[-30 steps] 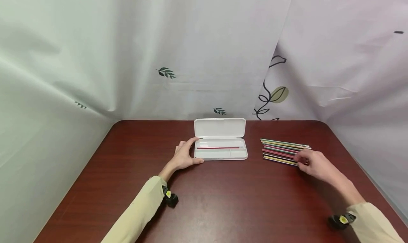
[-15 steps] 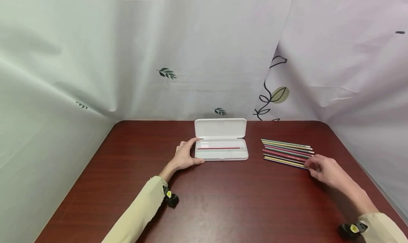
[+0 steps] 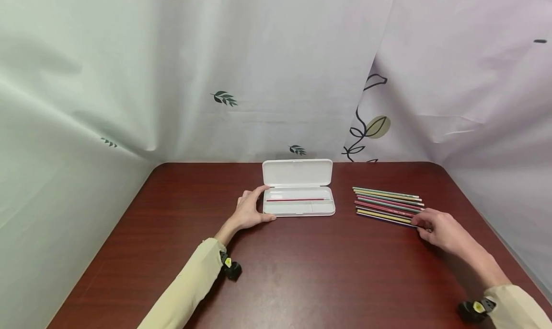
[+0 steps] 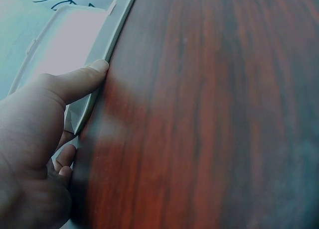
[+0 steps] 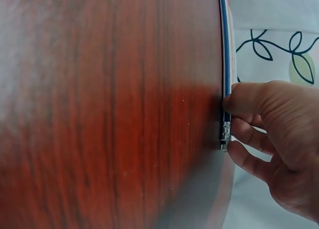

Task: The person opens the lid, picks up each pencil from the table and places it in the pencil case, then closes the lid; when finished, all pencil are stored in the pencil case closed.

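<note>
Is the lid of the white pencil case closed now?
No, the lid stands raised at the back of the white pencil case, and a red pencil shows inside.

White case (image 3: 297, 173), red pencil (image 3: 295, 199), blue pencil (image 5: 226, 59), streaked red-brown tabletop (image 3: 319, 266), cream sleeves (image 3: 185, 286), leaf-printed pale backdrop (image 3: 276, 55)

The left arm (image 3: 185, 283) and the right arm (image 3: 519, 305) are stretched forward and angled inward, the hands being held well apart. On the left hand (image 3: 247, 215), the thumb and index finger (image 3: 260, 190) are parted widely; in the left wrist view, the lower fingers (image 4: 65, 162) are seen curled. On the right hand (image 3: 440, 229), the fingers are bent opposite the thumb (image 5: 249, 98) in a pinch.
</note>
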`<action>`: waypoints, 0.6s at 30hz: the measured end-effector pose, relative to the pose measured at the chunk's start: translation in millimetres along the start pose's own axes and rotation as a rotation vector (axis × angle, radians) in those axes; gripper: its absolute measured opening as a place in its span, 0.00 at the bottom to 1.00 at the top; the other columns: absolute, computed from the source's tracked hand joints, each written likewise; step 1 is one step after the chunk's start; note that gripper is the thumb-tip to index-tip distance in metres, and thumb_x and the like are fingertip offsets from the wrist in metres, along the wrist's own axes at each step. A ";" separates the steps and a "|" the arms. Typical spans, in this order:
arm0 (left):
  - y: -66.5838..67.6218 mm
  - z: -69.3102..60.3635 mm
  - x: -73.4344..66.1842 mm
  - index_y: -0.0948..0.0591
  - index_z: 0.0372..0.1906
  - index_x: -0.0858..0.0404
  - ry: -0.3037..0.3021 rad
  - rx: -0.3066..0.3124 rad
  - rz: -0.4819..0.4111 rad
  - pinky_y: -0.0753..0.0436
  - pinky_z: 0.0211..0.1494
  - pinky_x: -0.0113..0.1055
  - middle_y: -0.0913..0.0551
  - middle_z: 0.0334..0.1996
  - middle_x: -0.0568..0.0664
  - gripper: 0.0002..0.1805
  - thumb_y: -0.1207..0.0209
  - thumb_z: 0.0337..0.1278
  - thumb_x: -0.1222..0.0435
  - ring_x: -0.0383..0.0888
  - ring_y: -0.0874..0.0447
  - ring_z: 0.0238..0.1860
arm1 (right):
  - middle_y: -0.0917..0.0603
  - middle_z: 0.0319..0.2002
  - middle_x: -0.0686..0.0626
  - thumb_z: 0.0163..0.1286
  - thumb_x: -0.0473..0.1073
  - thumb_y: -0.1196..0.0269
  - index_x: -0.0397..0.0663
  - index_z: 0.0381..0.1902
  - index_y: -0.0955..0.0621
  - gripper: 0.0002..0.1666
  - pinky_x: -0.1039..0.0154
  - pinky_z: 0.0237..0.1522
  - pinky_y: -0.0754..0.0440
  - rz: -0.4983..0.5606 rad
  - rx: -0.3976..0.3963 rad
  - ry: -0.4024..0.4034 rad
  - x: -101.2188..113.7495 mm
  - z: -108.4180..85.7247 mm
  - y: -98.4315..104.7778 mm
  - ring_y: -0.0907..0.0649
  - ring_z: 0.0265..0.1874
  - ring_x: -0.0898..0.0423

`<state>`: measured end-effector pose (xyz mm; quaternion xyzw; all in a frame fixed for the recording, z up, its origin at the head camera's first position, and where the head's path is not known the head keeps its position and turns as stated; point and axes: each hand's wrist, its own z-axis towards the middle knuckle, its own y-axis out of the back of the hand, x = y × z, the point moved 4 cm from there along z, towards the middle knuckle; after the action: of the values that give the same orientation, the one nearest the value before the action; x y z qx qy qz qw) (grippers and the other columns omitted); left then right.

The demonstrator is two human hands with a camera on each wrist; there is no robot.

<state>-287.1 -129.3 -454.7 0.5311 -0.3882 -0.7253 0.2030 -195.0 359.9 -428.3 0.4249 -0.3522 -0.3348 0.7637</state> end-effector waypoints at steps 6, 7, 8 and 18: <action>0.2 -0.8 -0.2 0.32 0.73 0.57 -0.007 -0.004 -0.007 0.39 0.59 0.52 0.22 0.56 0.56 0.50 0.22 0.41 0.55 0.55 0.33 0.58 | 0.28 0.26 0.62 0.44 0.23 0.28 0.50 0.30 0.18 0.20 0.63 0.24 0.31 -0.009 0.041 -0.023 0.3 -0.6 -3.4 0.31 0.23 0.67; 0.1 -0.9 -0.1 0.32 0.73 0.57 -0.006 -0.002 -0.007 0.39 0.59 0.52 0.22 0.56 0.56 0.50 0.22 0.41 0.54 0.55 0.33 0.58 | 0.28 0.26 0.62 0.44 0.23 0.28 0.50 0.30 0.18 0.20 0.63 0.24 0.31 -0.009 0.051 -0.027 0.5 -0.7 -3.8 0.32 0.23 0.67; -0.1 -0.9 0.0 0.32 0.73 0.57 -0.004 -0.001 -0.008 0.39 0.59 0.52 0.22 0.56 0.56 0.50 0.22 0.41 0.54 0.55 0.33 0.58 | 0.29 0.26 0.63 0.45 0.23 0.28 0.50 0.30 0.18 0.20 0.63 0.24 0.31 -0.011 0.060 -0.031 0.6 -0.7 -4.1 0.32 0.23 0.67; -0.5 -0.2 1.0 0.31 0.72 0.57 -0.013 -0.020 -0.004 0.38 0.58 0.52 0.21 0.53 0.57 0.50 0.22 0.39 0.55 0.54 0.32 0.57 | 0.30 0.24 0.64 0.45 0.23 0.31 0.50 0.30 0.19 0.19 0.64 0.23 0.32 0.005 0.090 -0.034 1.8 1.3 -3.7 0.32 0.22 0.68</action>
<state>-287.2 -129.8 -455.6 0.5250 -0.3813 -0.7329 0.2042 -196.0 356.4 -430.6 0.4520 -0.3811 -0.3238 0.7387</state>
